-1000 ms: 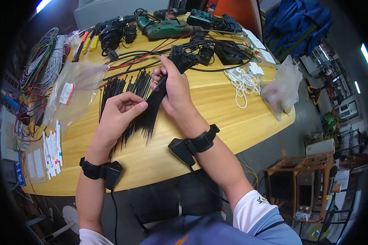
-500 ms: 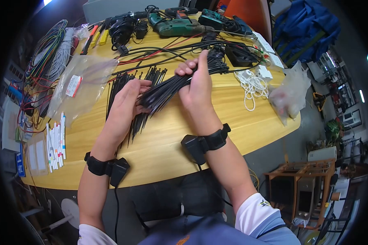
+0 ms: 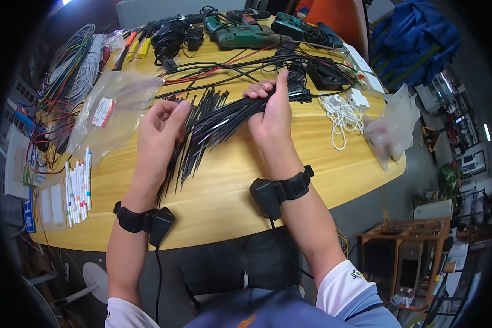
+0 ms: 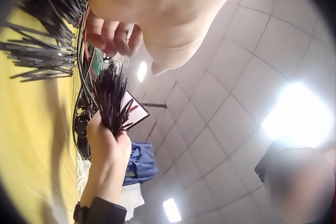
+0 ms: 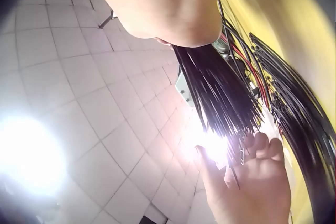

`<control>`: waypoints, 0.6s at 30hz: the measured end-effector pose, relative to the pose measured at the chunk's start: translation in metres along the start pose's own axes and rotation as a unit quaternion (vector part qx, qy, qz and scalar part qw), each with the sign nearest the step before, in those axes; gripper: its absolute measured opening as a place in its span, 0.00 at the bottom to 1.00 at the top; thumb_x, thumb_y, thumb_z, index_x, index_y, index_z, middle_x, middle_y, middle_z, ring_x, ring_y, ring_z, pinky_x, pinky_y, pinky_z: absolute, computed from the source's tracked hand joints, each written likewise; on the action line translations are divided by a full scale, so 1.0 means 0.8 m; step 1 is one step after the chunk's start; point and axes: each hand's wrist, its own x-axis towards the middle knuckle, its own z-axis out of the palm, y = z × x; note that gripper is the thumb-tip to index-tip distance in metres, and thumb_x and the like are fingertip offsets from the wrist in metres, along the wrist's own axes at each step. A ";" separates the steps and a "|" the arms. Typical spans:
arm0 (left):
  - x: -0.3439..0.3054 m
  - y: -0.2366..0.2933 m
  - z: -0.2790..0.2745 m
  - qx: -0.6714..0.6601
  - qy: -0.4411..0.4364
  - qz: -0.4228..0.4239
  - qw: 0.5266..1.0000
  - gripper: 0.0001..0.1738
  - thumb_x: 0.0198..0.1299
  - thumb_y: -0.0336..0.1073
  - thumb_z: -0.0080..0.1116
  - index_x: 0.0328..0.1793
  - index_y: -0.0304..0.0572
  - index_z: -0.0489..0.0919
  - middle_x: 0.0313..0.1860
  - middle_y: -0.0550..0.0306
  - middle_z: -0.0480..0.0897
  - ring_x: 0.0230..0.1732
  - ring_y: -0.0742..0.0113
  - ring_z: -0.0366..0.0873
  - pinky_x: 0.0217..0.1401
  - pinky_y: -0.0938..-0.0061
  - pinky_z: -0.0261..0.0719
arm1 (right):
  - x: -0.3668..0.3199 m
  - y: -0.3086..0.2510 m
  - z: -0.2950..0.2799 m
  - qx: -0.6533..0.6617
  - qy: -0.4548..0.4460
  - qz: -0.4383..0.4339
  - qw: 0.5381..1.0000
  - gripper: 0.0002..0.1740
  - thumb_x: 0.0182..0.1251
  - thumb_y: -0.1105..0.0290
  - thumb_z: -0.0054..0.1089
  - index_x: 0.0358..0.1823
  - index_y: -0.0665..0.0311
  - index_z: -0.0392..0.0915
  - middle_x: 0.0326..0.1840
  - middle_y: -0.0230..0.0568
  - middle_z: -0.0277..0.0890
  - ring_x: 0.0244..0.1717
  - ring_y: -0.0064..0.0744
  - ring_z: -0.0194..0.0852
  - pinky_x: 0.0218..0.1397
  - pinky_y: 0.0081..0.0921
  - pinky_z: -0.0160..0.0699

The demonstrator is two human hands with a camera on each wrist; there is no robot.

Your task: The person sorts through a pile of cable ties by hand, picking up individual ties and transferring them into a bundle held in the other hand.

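Observation:
A thick bundle of black cable ties (image 3: 220,123) slants across the middle of the head view, its heads up at the right. My right hand (image 3: 273,117) grips it near the heads, thumb pointing up. The thin tails fan out toward my left hand (image 3: 158,136), whose fingers are loosely bent with nothing seen between them. In the right wrist view the left hand (image 5: 254,187) is just beyond the tail ends of the bundle (image 5: 218,90). More cable ties (image 3: 212,99) lie spread on the table behind and below the held bundle.
A clear plastic bag (image 3: 120,104) with a label lies left of the ties, and several white markers (image 3: 79,188) lie nearer me. Behind are black cords (image 3: 224,68) and a green drill (image 3: 240,35). White beaded cord (image 3: 341,117) and a filled bag (image 3: 391,134) are at the right.
The bundle has swung from steep to slanting, its tails now toward the left. My left hand touched the tails half a second ago and has since drawn back from them.

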 end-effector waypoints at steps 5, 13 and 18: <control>-0.007 0.025 -0.005 0.052 -0.149 -0.058 0.986 0.14 0.70 0.41 0.58 0.33 0.40 0.74 0.17 0.67 0.70 0.14 0.82 0.64 0.15 0.84 0.55 | 0.012 -0.010 -0.005 0.007 0.013 -0.022 1.000 0.21 0.76 0.51 0.53 0.29 0.56 0.63 0.22 0.25 0.58 0.23 0.20 0.56 0.31 0.22 0.65; -0.010 0.020 0.002 0.054 -0.185 -0.081 0.978 0.10 0.67 0.36 0.60 0.36 0.38 0.77 0.18 0.66 0.74 0.15 0.82 0.67 0.15 0.86 0.59 | 0.028 -0.027 -0.015 0.021 0.055 -0.064 0.996 0.21 0.76 0.51 0.53 0.29 0.55 0.63 0.21 0.25 0.58 0.22 0.21 0.57 0.29 0.23 0.65; -0.010 0.016 0.003 0.050 -0.178 -0.077 0.980 0.08 0.67 0.34 0.60 0.36 0.38 0.77 0.19 0.67 0.74 0.15 0.82 0.69 0.15 0.86 0.60 | 0.023 -0.021 -0.010 -0.001 0.055 -0.053 0.997 0.20 0.75 0.53 0.56 0.29 0.55 0.62 0.21 0.25 0.58 0.21 0.20 0.56 0.29 0.22 0.64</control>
